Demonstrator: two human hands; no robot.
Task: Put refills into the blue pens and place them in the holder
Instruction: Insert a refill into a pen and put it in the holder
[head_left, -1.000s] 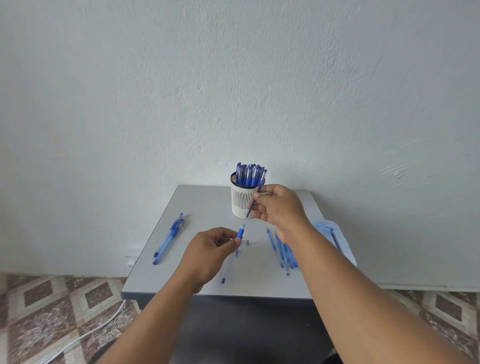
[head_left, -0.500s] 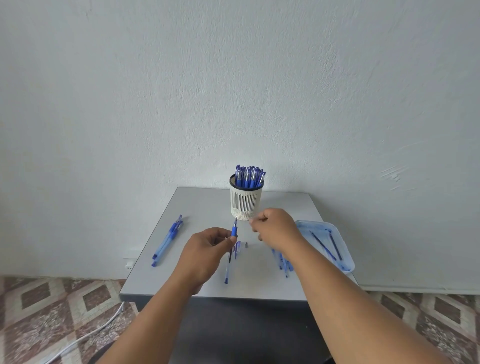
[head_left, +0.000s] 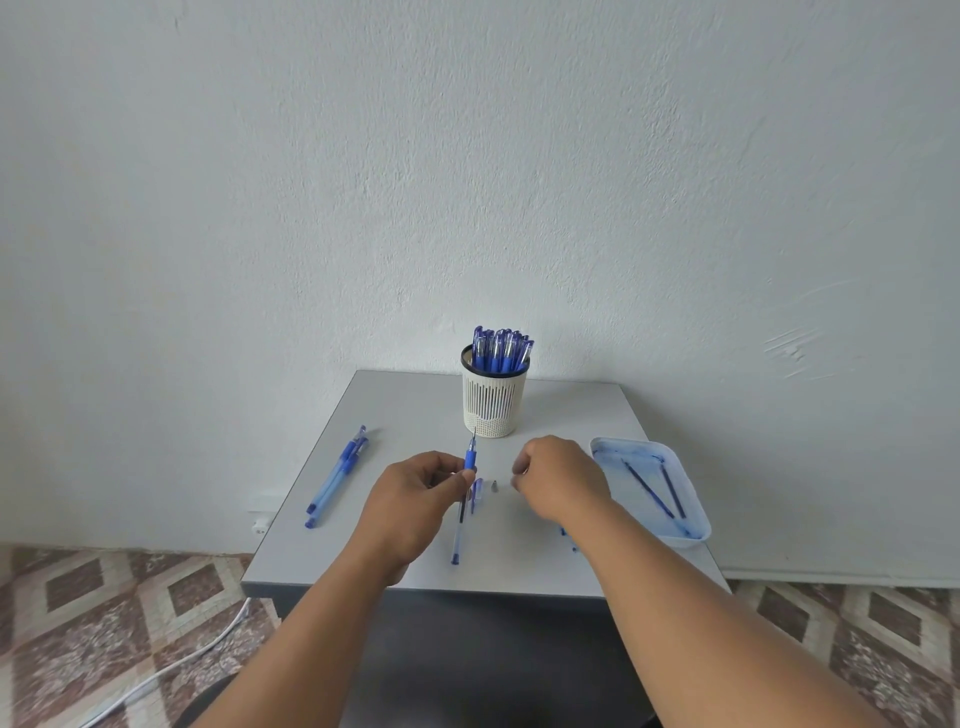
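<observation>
A grey desk (head_left: 415, 410) stands against a pale wall, above a patterned tile floor (head_left: 104, 613) crossed by a white cable (head_left: 171, 670). At the desk's left, two capped blue pens (head_left: 337, 475) lie side by side, pointing away from the viewer. The left hand (head_left: 415, 493) pinches a blue pen (head_left: 464, 499) near its grip between thumb and fingers; the pen stands almost upright, tip uppermost, its lower end close to the desk. Just right of it, a pen cap (head_left: 477, 491) and a small metal tip piece (head_left: 494, 487) lie on the desk. Behind, a cream slotted pen holder (head_left: 493, 402) with a dark rim stands upright, filled with blue pens (head_left: 501, 351). The right hand (head_left: 558, 480) hovers right of the tip piece, fingers curled; whether it holds anything cannot be told. Ends of further pens (head_left: 569, 538) show beneath its wrist. At the far right, a shallow translucent tray (head_left: 691, 535) holds two dark refills (head_left: 657, 491).
</observation>
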